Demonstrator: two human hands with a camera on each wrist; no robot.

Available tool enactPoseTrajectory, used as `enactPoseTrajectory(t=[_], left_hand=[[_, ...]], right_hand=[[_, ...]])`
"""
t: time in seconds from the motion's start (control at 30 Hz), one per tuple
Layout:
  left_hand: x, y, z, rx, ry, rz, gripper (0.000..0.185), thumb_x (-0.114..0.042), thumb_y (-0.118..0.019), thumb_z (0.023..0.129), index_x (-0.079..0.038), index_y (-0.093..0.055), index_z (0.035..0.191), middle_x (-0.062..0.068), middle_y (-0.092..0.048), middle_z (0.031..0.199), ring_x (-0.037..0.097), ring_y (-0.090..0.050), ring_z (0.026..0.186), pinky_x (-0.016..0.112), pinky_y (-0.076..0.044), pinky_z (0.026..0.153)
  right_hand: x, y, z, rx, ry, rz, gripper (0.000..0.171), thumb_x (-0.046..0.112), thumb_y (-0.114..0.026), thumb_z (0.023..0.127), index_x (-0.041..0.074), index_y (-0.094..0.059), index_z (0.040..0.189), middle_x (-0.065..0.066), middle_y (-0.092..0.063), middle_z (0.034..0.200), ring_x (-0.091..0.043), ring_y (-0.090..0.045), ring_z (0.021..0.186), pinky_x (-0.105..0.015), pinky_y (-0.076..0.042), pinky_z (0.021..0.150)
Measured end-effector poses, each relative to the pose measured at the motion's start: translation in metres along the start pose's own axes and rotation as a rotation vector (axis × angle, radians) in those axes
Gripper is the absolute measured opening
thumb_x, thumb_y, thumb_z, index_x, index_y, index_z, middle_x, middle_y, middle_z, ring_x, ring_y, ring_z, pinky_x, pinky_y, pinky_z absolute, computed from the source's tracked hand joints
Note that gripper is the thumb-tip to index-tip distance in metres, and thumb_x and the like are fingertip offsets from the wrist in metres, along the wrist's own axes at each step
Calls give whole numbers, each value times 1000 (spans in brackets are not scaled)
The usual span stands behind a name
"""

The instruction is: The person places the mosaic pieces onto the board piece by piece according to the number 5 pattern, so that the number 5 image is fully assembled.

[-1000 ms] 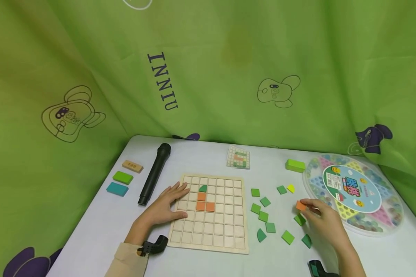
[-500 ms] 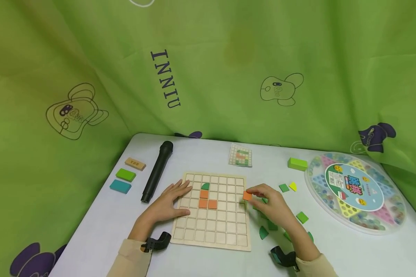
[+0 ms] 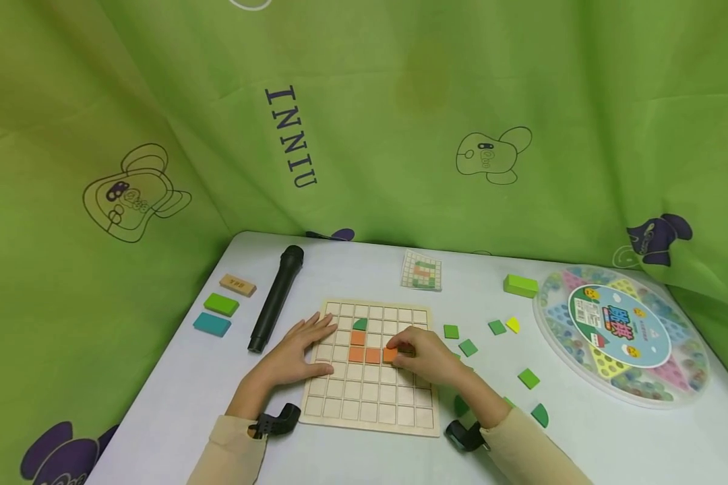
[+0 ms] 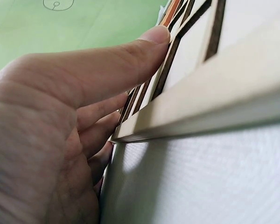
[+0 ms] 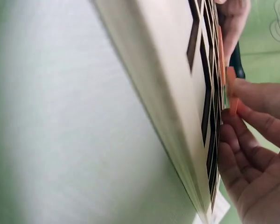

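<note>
A wooden grid board (image 3: pixel 370 409) lies on the white table. My left hand (image 3: pixel 291 357) rests on its left edge with fingers spread; the left wrist view shows the thumb (image 4: pixel 130 60) along the rim. On the board sit a green quarter-circle tile (image 3: pixel 360 325) and, below it, three orange square tiles (image 3: pixel 356 354) in an L. Between thumb and fingertips my right hand (image 3: pixel 427 355) pinches another orange square tile (image 3: pixel 389 356), just right of the lower orange row. In the right wrist view this orange tile (image 5: pixel 232 91) stands tilted at the board's surface.
Loose green tiles (image 3: pixel 528 378) and a yellow piece (image 3: pixel 512 325) lie right of the board, some hidden by the right arm. Farther right is a round marble-game case (image 3: pixel 619 327). A pattern card (image 3: pixel 422 271), a black microphone (image 3: pixel 277 296) and several coloured blocks (image 3: pixel 221 304) surround the board.
My right hand has carried the orange square tile leftward, from among the loose tiles to over the board beside the orange row. My left hand has stayed on the board's edge.
</note>
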State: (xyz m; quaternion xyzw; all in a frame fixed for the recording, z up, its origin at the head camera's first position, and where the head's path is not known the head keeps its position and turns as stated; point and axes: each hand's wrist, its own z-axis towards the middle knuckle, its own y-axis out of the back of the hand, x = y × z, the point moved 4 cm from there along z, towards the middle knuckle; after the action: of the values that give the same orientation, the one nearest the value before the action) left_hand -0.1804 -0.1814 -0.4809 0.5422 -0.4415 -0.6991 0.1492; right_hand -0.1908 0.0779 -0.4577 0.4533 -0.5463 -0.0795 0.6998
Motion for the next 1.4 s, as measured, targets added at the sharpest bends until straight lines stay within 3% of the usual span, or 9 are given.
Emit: enactPoseTrajectory(t=[0.37,0.53,0.77,0.97,1.13,1.4], left_hand=[[2,1,0,-9,-11,6,81,-43,-74,77,-12,-42,144,6,-29,155,31,-16,146,52,-9,119],[2,-1,0,-5,-7,-9,81,-44,-74,76,-12,-42,144,6,-29,155,30,-16,146,51,-9,119],[2,-2,-1,-6,-7,-12,80,-43,-74,77,-13,-42,144,5,-29,155,30,-16,146,51,-8,119],[0,-1,-2,-6,-7,-4,81,-43,-74,77,-13,-42,144,6,-29,155,31,-16,146,51,-9,119],[-1,-1,-2,-7,-9,-11,80,-43,-75,76,-11,-43,143,7,-30,154,32,-17,146,52,-9,118],[0,-1,-1,-16,-16,-7,81,-43,-75,76,-11,-43,143,7,-30,154,32,-17,146,52,-9,118]], right_hand=[[7,-5,4,23,24,-89,21,12,-70,85,8,-68,105,0,-61,102,-13,-55,92,-31,-51,79],[0,1,0,4,0,-42,28,15,-72,84,9,-67,110,0,-63,106,-14,-58,97,-33,-52,83],[-25,34,-12,-103,-40,47,34,13,-71,85,6,-64,117,-5,-64,113,-25,-60,106,-42,-52,90],[-63,62,-24,-172,-147,70,37,13,-68,87,3,-61,122,-13,-62,120,-36,-58,111,-47,-51,92],[-85,72,-28,-153,-216,77,37,12,-68,86,3,-61,122,-17,-61,121,-36,-58,110,-46,-51,92],[-92,72,-25,-119,-206,20,29,10,-69,85,6,-66,113,-11,-60,111,-28,-56,102,-44,-49,87]])
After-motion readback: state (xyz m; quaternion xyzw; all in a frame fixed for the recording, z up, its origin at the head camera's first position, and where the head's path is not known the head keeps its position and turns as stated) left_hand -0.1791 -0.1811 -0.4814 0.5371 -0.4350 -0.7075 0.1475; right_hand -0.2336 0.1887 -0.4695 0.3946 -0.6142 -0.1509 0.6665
